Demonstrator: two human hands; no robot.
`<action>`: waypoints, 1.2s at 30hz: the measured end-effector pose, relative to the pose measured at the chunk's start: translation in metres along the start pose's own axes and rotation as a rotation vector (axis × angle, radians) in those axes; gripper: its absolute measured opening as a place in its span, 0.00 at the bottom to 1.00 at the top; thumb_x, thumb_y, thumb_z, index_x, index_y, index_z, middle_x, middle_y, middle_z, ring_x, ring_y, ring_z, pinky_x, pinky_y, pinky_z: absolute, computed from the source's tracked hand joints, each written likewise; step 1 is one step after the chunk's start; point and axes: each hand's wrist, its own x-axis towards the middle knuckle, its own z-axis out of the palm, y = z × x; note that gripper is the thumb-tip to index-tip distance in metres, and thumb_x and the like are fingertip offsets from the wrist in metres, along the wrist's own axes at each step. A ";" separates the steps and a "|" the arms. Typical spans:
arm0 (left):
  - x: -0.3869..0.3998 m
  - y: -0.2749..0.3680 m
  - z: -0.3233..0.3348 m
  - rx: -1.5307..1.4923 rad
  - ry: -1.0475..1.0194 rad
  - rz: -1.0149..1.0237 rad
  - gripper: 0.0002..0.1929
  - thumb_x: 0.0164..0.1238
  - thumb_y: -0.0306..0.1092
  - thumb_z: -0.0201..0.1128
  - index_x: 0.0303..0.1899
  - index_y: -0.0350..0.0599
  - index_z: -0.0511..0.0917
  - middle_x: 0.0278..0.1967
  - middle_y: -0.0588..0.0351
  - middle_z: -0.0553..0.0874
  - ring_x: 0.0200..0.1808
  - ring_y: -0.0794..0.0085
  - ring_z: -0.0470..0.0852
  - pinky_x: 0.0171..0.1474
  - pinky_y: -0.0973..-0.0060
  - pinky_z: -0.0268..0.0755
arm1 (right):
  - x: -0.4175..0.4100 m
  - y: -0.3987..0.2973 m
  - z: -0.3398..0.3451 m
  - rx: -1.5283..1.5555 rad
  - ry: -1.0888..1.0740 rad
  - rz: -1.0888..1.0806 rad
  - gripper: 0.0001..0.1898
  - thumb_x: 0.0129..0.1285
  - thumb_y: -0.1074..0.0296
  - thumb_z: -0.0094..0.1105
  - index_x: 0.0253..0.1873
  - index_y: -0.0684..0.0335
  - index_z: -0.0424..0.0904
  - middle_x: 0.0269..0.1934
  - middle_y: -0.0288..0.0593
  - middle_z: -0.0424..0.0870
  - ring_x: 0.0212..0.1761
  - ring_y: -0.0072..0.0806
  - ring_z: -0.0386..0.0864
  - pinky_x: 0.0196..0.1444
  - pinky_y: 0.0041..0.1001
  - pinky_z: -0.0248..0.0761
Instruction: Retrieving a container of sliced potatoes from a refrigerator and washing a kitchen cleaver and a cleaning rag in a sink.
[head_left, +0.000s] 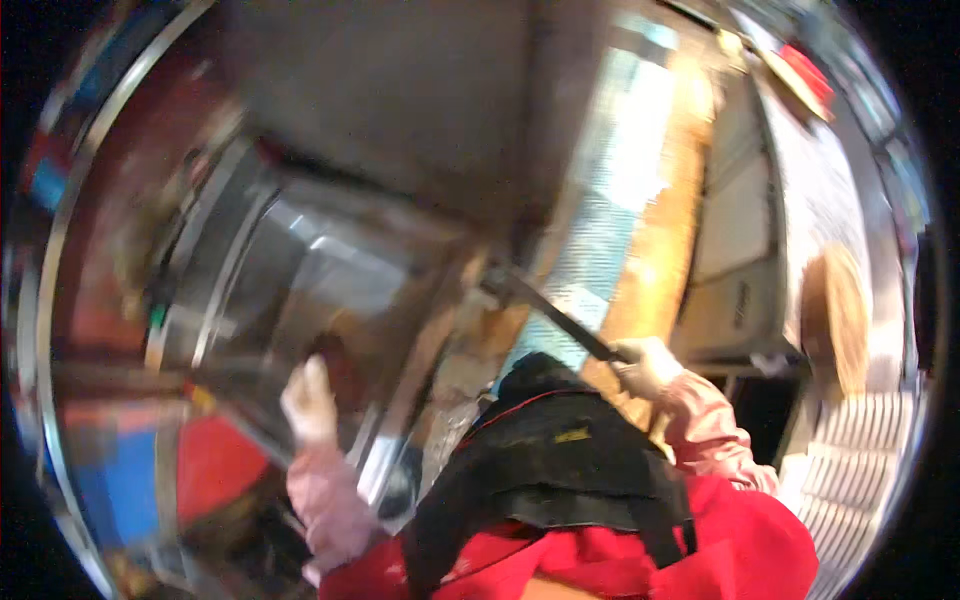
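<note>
The view is blurred. My right hand, in a pale glove, grips the near end of a long dark bar-like handle. The bar slants up and to the left, and its far end is too smeared to name. My left hand, also in a pale glove, reaches over a dark, shiny, box-like surface with metal edges. Beside its fingertips is a dark red patch; whether the fingers touch or hold it is unclear. Between my arms hangs a black apron.
A large dark brown panel stands ahead. To its right run a teal-and-white strip and an orange-brown floor area. A pale cabinet stands right, with a round wooden board near it. Red and blue panels lie left.
</note>
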 end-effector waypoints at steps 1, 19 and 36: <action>-0.009 0.008 0.000 -0.034 -0.083 0.183 0.14 0.71 0.36 0.52 0.33 0.35 0.78 0.26 0.49 0.81 0.28 0.71 0.79 0.33 0.72 0.72 | -0.006 0.025 -0.006 0.024 0.005 -0.021 0.16 0.60 0.67 0.55 0.53 0.57 0.80 0.31 0.46 0.84 0.32 0.28 0.82 0.39 0.28 0.74; -0.049 0.478 0.342 -0.947 -0.988 0.120 0.18 0.75 0.48 0.49 0.44 0.40 0.74 0.39 0.56 0.79 0.40 0.71 0.78 0.44 0.71 0.74 | -0.024 0.260 -0.184 0.830 0.586 0.286 0.11 0.61 0.68 0.51 0.36 0.72 0.76 0.21 0.49 0.81 0.17 0.31 0.80 0.20 0.28 0.73; -0.031 0.663 0.785 -2.434 -2.972 0.942 0.23 0.76 0.45 0.42 0.63 0.39 0.63 0.59 0.47 0.71 0.59 0.63 0.72 0.66 0.67 0.58 | 0.133 0.304 -0.445 1.356 1.007 0.108 0.05 0.61 0.75 0.55 0.33 0.71 0.72 0.18 0.47 0.77 0.14 0.32 0.76 0.15 0.29 0.73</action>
